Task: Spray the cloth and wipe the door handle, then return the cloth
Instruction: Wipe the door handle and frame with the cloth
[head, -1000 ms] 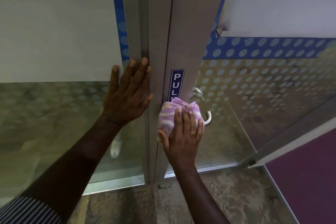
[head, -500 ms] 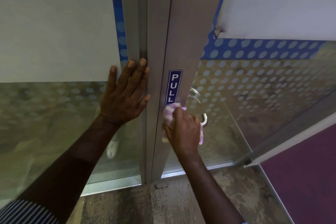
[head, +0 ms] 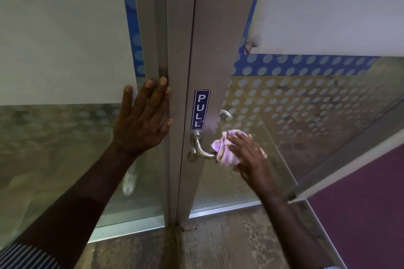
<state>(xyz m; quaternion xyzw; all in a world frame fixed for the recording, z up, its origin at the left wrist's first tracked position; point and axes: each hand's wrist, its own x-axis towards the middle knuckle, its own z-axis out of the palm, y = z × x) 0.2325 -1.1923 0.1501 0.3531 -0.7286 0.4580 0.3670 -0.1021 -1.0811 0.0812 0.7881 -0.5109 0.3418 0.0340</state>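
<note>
1. Big picture first: a glass door (head: 306,116) with a band of blue and pale dots fills the right side, swung partly toward us, its bottom rail angling down to the right over a purple floor (head: 360,214).
2. On the left, a fixed glass panel (head: 54,137), frosted white up top and clearer below, runs to the left edge of view.
3. Between them stand the grey metal frame uprights (head: 181,50), meeting the worn concrete floor (head: 207,244) at the bottom centre; the concrete in front of the door lies bare.
4. Left arm comes in from the lower left, striped sleeve (head: 24,256) at the corner.
5. Left hand (head: 142,120) is flat and spread, palm pressed on the frame edge, fingertips up against the upright, little finger out over the frosted glass.
6. Right hand (head: 247,157) reaches in from the lower right, fingers curled over the cloth (head: 220,150), holding it bunched against the free end of the handle.
7. That cloth is pink-and-white striped, crumpled, sitting right of the frame, wrapped on the lever's tip.
8. The door handle (head: 202,149) is a silver lever, its round base on the frame, curving down and right; the bend is bare, the tip hidden under the cloth.
9. A blue PULL sticker (head: 200,109) sits just above the handle base.
10. A small keyhole (head: 192,157) sits just below the base.
11. No containers in view.
</note>
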